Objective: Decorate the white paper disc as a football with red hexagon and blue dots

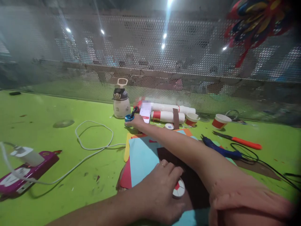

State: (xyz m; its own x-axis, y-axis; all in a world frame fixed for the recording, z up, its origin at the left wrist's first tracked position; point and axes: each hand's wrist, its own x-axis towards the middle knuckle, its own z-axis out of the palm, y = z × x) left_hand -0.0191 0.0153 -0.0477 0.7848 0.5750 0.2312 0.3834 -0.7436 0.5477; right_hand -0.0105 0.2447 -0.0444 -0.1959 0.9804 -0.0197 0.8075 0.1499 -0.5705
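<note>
My left hand (160, 188), wearing a ring, curls its fingers over a round white disc (179, 189) with red marks, above stacked paper. Beneath it are a light blue sheet (143, 157), a dark brown sheet (169, 155) and a red sheet (126, 175). My right arm crosses over the stack to the far side. There my right hand (136, 121) is closed at a small blue-rimmed round container (128, 118), from which a black pen-like stick (134, 111) leans. Its fingertips are partly hidden. A lit phone (145, 113) stands just beyond that hand.
Behind are a bottle (121, 105), white paper rolls (168, 116) and two paper cups (192, 120). A blue glue gun (221, 150) and red-handled knife (245, 142) lie right. Left are a purple power strip (49, 160) and white cable (82, 161). Perforated metal panels (150, 69) border the green table.
</note>
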